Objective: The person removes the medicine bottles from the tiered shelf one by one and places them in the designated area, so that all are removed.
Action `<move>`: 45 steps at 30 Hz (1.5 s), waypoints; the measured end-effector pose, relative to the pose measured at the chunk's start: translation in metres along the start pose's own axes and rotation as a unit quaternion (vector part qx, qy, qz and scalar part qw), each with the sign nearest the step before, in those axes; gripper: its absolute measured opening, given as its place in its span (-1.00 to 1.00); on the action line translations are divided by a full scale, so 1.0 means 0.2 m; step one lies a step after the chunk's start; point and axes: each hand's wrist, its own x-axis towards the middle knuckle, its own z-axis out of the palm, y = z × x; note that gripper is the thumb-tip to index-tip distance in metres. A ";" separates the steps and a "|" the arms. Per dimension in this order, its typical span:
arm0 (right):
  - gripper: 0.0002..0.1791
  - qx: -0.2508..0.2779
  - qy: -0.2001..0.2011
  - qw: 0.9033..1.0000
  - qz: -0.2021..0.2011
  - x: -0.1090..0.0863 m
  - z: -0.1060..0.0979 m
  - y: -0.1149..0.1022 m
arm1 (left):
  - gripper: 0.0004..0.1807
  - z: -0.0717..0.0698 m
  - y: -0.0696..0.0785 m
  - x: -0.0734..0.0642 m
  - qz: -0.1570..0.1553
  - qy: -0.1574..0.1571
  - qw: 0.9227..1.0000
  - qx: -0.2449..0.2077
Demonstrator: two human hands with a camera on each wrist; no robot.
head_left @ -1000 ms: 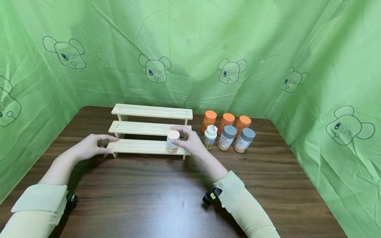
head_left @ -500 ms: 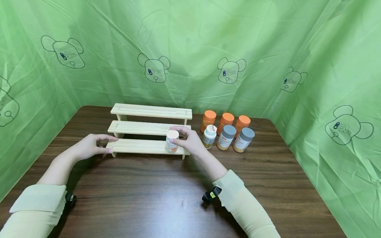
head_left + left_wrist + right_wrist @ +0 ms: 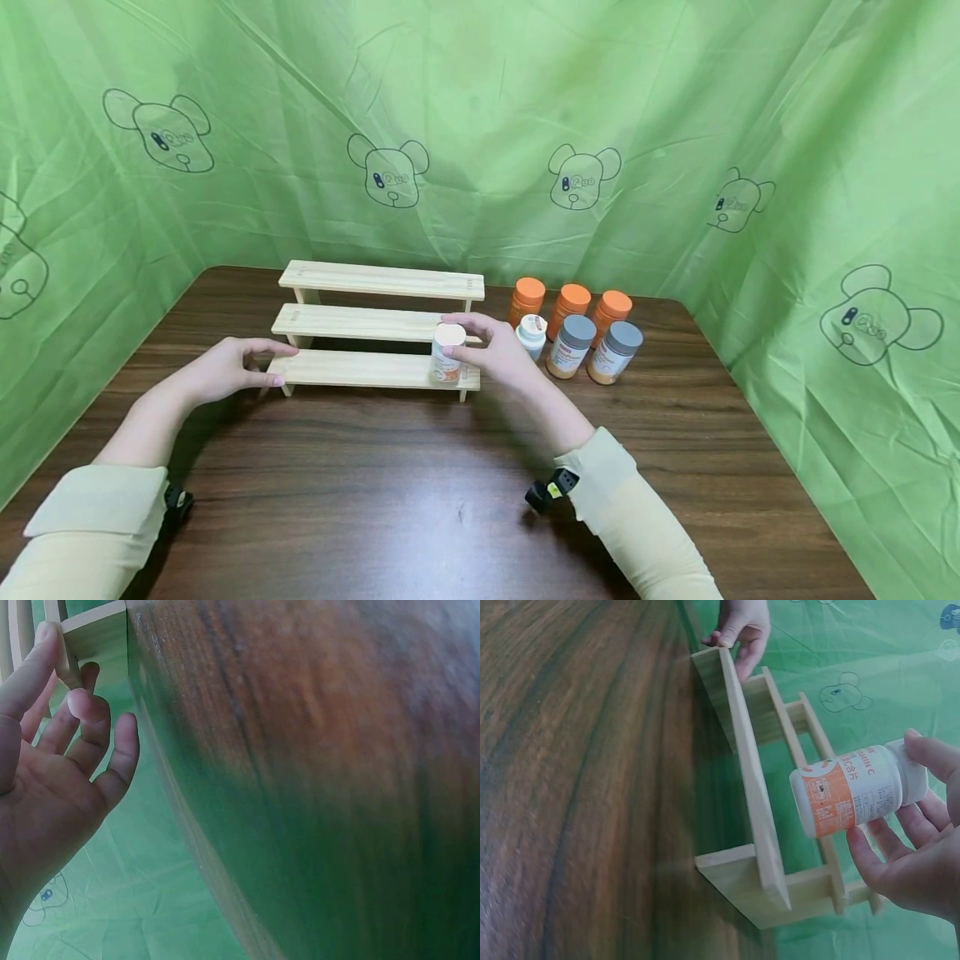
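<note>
My right hand point(image 3: 501, 357) holds a white vitamin C bottle point(image 3: 851, 787) with an orange and white label, thumb at its white cap and fingers along its far side. The bottle is upright over the right end of the lowest tier of a three-tier wooden display rack point(image 3: 360, 368). In the right wrist view a gap shows between its base and the plank, though I cannot tell whether it is clear of the wood. At the rack's left end my left hand point(image 3: 221, 371) pinches the lowest plank between thumb and fingers point(image 3: 86, 705).
Right of the rack stand several bottles: orange-capped ones point(image 3: 570, 310) behind, two grey-capped ones point(image 3: 572, 346) in front, and a white-capped one point(image 3: 532, 332) partly behind my right hand. Green curtain point(image 3: 480, 108) closes off the back and sides of the brown table point(image 3: 390, 500).
My right hand and the vitamin C bottle have shifted slightly right along the lowest tier, covering more of the white-capped bottle. The left hand stays on the rack.
</note>
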 end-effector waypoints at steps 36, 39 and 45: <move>-0.50 -0.024 -0.004 1.000 0.014 -0.32 -0.37 0.03 | -0.44 0.00 0.00 0.00 0.003 -0.005 1.000 -0.001; -0.49 -0.021 -0.005 1.000 0.015 -0.34 -0.38 0.06 | -0.44 0.00 0.01 0.00 0.001 -0.005 1.000 -0.005; -0.47 -0.020 0.000 1.000 0.016 -0.36 -0.40 0.15 | -0.44 0.00 0.01 0.00 0.004 -0.002 1.000 -0.001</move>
